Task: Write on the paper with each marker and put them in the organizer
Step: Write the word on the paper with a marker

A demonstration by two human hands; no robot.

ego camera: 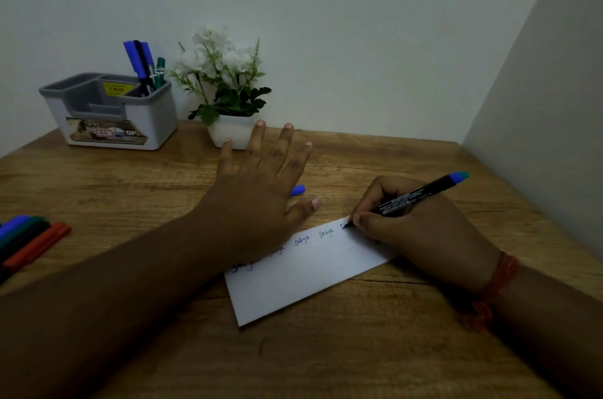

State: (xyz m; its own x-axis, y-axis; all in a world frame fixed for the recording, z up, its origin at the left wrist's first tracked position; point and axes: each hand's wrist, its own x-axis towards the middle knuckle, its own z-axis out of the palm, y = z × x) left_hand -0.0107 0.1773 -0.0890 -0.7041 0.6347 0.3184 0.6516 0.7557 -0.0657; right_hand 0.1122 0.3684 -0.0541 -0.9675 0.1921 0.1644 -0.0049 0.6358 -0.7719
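A white strip of paper [303,278] lies slanted on the wooden table, with several small written words along its upper edge. My right hand [421,229] grips a black marker [421,194] with a blue end, its tip touching the paper's far right corner. My left hand [261,189] lies flat with fingers spread, its heel pressing the paper's upper left part. A blue cap [297,190] lies on the table just beyond my left thumb. The grey and white organizer [111,111] stands at the back left with several markers [145,67] upright in its rear compartment.
Several loose markers [27,243], blue, green, black and red, lie at the table's left edge. A white pot of artificial flowers [228,88] stands at the back, right of the organizer. Walls close the table at the back and on the right.
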